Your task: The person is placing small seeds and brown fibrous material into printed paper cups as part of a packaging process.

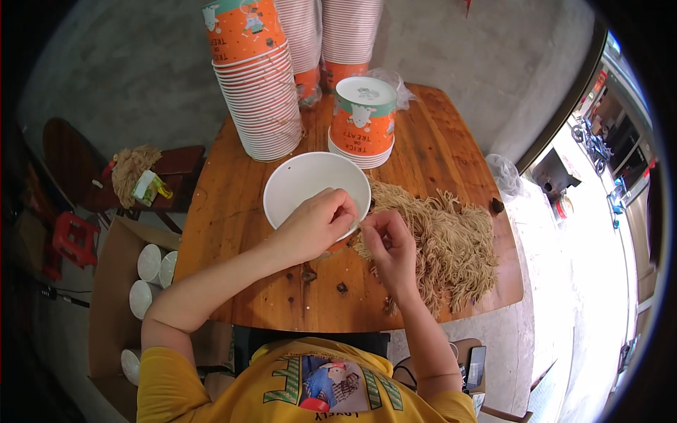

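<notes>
A paper bucket (295, 182), white inside with a little orange showing outside, stands upright near the middle of the wooden table. My left hand (326, 216) reaches over its near right rim, fingers curled and pinched at the inner wall. Just outside that rim, my right hand (391, 243) is closed in a pinch, its fingertips almost meeting the left ones. Whatever either hand holds is too small or hidden to make out. Beside my right hand spreads a pile of beige cords (451, 247).
A tall stack of orange and white paper buckets (257, 99) and a short upside-down stack (363, 123) stand farther back. On the floor at left is a cardboard box (113, 296) with white-looking buckets. A red stool (75, 238) and a bench (180, 166) stand beyond it.
</notes>
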Demonstrator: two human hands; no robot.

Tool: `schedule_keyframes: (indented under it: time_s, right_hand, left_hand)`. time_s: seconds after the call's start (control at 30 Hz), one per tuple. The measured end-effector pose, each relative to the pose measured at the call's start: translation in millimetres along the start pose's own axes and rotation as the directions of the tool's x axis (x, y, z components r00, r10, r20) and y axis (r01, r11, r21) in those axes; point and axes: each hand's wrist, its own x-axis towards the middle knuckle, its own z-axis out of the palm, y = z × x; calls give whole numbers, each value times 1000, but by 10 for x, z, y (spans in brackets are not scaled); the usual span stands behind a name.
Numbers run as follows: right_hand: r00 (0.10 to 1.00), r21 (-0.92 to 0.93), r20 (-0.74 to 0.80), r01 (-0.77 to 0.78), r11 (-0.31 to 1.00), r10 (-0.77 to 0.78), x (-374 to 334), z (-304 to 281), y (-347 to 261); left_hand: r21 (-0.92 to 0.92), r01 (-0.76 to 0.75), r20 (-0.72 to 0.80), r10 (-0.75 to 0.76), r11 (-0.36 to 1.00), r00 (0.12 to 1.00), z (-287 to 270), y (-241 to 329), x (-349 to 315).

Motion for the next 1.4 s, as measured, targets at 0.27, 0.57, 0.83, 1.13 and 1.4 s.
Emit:
schedule_keyframes:
  time_s: [0.27,0.57,0.83,1.13,1.4]
  right_hand:
    - [976,428,84,-219,877,203,-96,6,68]
    - [966,-458,-17,222,861,-258,-54,38,-96]
    - [993,-314,83,106,943,-84,-91,-70,-168]
    - [900,-303,354,369,879,-255,455,-374,-511]
    - [837,-299,451,468,832,-308,547,325,-346]
  left_hand:
    - [0,44,15,-44,999,999,5,11,10]
    - [37,34,7,-34,999,999,48,32,-3]
    - [228,-222,-128,255,948,958,49,-9,-21]
    - [441,-320,196,258,839,946,-368,-77,-477]
    - [433,-242,123,210,868,970,-691,-157,-744]
